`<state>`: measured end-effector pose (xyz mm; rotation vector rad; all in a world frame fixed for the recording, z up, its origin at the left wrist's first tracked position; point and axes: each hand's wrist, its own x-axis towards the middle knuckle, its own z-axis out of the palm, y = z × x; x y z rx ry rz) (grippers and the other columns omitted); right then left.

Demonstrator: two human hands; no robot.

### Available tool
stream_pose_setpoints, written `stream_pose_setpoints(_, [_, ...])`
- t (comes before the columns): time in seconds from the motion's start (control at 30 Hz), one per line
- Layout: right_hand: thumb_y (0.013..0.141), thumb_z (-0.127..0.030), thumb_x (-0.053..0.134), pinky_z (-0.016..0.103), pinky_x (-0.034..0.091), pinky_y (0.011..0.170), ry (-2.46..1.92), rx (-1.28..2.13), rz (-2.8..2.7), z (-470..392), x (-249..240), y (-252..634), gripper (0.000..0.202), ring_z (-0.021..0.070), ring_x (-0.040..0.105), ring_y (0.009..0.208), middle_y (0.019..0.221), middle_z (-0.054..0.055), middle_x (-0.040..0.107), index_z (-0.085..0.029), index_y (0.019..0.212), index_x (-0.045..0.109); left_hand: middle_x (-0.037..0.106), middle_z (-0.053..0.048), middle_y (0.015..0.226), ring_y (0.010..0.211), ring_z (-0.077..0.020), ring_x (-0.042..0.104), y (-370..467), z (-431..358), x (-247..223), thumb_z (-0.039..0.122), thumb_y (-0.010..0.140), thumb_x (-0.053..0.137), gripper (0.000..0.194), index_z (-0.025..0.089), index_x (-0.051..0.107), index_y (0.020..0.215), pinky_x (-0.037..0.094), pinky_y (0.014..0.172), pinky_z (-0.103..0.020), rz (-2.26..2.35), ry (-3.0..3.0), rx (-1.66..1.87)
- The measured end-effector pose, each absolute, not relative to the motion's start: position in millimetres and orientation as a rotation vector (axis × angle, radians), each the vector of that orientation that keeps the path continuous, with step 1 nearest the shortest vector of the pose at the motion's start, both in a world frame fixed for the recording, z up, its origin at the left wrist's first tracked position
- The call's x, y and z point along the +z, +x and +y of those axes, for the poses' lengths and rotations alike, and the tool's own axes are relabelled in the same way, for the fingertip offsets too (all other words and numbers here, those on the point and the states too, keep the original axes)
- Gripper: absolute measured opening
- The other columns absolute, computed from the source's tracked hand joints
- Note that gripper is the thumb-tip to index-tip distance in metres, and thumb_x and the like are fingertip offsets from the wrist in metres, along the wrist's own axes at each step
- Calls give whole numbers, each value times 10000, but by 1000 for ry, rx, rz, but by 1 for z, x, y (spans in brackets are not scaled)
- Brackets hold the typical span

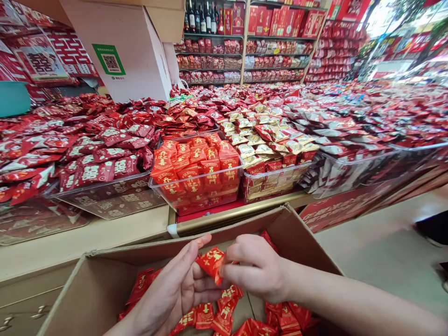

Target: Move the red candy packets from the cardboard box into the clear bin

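My right hand (254,268) pinches a small red packet with gold lettering (212,263) between thumb and fingers. Beside it, my left hand (187,280) is cupped with its thumb apart, its fingers reaching behind and under the packet. Whether the packet rests on those fingers I cannot tell. Both hands are over an open cardboard box (101,280). Loose red packets (224,315) of the same look lie on the box floor below. Just beyond the box stands a clear plastic bin (196,196) with similar red packets stood upright in rows.
Further clear bins of packets line the counter, including cream and red durian packets (269,149) and dark red ones (105,163). A white carton (129,60) stands back left, near a teal bowl (14,99). Shelves (245,46) rise behind. Drawers (31,298) are at lower left.
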<state>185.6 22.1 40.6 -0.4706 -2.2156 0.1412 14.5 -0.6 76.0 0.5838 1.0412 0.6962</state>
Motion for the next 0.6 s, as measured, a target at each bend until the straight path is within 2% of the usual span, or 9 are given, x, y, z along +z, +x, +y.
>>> stream_pose_setpoints(0.13, [700, -177, 488, 252, 280, 466, -160, -172, -2322, 20, 39, 185, 92, 97, 422, 566, 667, -24, 533, -199, 753, 560, 647, -44, 887, 663, -151, 609, 16, -5, 80, 212, 721, 558, 487, 270, 352, 1159, 452, 605, -269, 1079, 624, 806])
stream_pose_setpoints(0.27, [719, -181, 466, 254, 271, 464, -109, -125, -2387, 20, 39, 184, 91, 94, 405, 564, 665, -10, 519, -177, 750, 552, 634, -63, 941, 646, -146, 610, 13, -5, 74, 194, 742, 528, 442, 267, 342, 1137, 455, 591, -267, 1077, 646, 857])
stream_pose_setpoints(0.37, [729, -205, 491, 229, 316, 517, -401, 254, -2241, 15, 36, 179, 39, 90, 393, 602, 656, -3, 469, -169, 745, 496, 650, -60, 922, 613, -139, 610, 10, -5, 71, 209, 722, 558, 515, 283, 301, 1163, 458, 580, -260, 1037, 716, 894])
stream_pose_setpoints(0.43, [721, -279, 514, 211, 340, 539, -670, 689, -2005, 12, 33, 174, 138, 85, 384, 615, 670, -2, 439, -163, 742, 441, 653, -55, 938, 738, -160, 613, 10, -6, 70, 233, 704, 583, 557, 281, 292, 1176, 456, 667, -263, 1001, 740, 959])
stream_pose_setpoints(0.5, [702, -335, 531, 192, 338, 524, -844, 1109, -1803, 10, 29, 168, 219, 73, 364, 592, 668, -9, 431, -162, 727, 399, 655, -49, 953, 870, -168, 584, 9, -8, 68, 264, 674, 615, 567, 266, 329, 1164, 428, 762, -252, 978, 747, 1029])
stream_pose_setpoints(0.6, [659, -397, 558, 172, 304, 493, -856, 1491, -1743, 14, 24, 159, 294, 54, 325, 546, 613, -34, 411, -157, 673, 388, 685, -49, 888, 831, -177, 606, 8, -8, 65, 287, 588, 684, 543, 245, 438, 1070, 439, 749, -246, 982, 730, 1036])
